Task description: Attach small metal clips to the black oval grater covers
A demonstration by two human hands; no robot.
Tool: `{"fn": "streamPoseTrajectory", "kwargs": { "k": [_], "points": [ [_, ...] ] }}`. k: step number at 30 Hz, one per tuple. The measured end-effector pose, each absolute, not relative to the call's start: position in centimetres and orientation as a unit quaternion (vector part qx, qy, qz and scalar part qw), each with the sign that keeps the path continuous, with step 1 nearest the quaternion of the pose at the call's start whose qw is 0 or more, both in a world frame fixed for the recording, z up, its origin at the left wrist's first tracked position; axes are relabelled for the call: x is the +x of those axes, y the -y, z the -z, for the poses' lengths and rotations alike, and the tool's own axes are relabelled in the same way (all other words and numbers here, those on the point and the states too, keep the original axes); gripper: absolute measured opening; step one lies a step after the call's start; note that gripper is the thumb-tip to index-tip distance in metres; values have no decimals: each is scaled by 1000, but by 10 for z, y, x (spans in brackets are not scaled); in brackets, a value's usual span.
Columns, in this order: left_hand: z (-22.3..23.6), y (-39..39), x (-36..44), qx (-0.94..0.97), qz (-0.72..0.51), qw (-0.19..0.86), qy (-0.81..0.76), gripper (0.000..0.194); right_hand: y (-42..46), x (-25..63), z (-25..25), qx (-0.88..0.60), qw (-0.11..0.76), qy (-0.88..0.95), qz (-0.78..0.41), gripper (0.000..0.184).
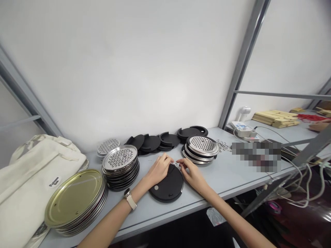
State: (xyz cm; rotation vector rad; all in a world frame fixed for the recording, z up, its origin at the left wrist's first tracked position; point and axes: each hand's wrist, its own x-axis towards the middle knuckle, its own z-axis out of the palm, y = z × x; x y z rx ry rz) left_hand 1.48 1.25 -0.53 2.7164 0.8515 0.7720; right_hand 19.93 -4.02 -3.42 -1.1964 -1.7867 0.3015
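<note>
A black round disc (pixel 168 187) with a small pale dot and a slot lies near the front of the grey table. My left hand (pixel 160 170) rests over its upper left edge, with the fingers bent round the rim. From the right, my right hand (pixel 192 174) reaches to the same rim, thumb and forefinger closed at a small silvery wire clip (pixel 174 164). Both sets of fingertips almost meet there, partly hiding the clip. Behind the right hand stands a stack of metal grater discs and black discs (pixel 203 146).
Left are stacked perforated metal grater discs (pixel 120 160), gold-coloured round lids (pixel 74 196) and a cream cloth bag (pixel 38 179). Black discs (pixel 151 142) lie along the wall, and loose wire clips (pixel 223 146) lie right. Another person's hand (pixel 319 125) shows at far right, beyond cables.
</note>
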Motion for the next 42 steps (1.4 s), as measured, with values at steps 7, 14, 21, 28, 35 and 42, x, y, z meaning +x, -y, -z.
{"fn": "streamPoseTrajectory", "kwargs": {
  "k": [7, 14, 21, 28, 35, 42],
  "points": [
    [7, -14, 17, 921, -257, 89, -280, 21, 41, 199, 33, -486, 476, 723, -119, 21],
    [7, -14, 17, 916, -264, 109, -281, 24, 41, 201, 34, -487, 489, 713, -126, 19],
    [7, -14, 16, 910, -274, 107, -291, 25, 41, 198, 34, -470, 467, 736, -138, 14],
    [7, -17, 18, 900, -287, 149, -292, 24, 40, 199, 37, -477, 463, 732, -149, 15],
    [7, -17, 17, 902, -280, 140, -298, 24, 42, 198, 35, -477, 440, 745, -154, 13],
    [9, -18, 17, 905, -284, 136, -286, 20, 37, 199, 38, -469, 445, 748, -148, 13]
  ]
}}
